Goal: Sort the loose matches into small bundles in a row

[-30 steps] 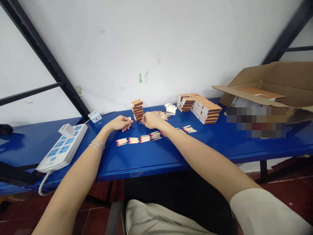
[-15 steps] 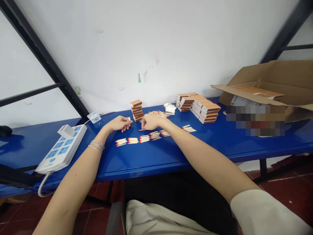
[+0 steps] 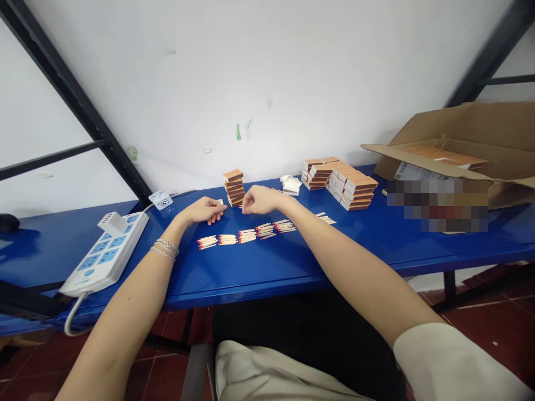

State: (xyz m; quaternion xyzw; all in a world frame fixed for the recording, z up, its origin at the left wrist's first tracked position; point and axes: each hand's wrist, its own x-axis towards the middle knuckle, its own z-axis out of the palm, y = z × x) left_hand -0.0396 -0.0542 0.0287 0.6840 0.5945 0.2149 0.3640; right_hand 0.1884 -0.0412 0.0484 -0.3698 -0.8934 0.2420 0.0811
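Observation:
My left hand (image 3: 204, 210) rests on the blue table (image 3: 234, 275), fingers loosely curled, with nothing visible in it. A small white scrap (image 3: 219, 201) lies just beyond its fingertips. My right hand (image 3: 259, 200) hovers beside a short stack of orange matchboxes (image 3: 234, 188), its fingers bunched, so any small item there is hidden. A row of small bundles of red-tipped matches (image 3: 246, 236) lies in front of both hands. Larger matchbox stacks (image 3: 351, 186) stand to the right.
A white power strip (image 3: 104, 253) with blue sockets lies at the left, its cable running over the table edge. White paper pieces (image 3: 290, 185) stand by the wall. An open cardboard box (image 3: 460, 131) sits at the right, partly behind a blurred patch.
My right hand has risen slightly and moved toward the short stack, now covering the loose matches behind it. My left hand stays put. The view has shifted only slightly.

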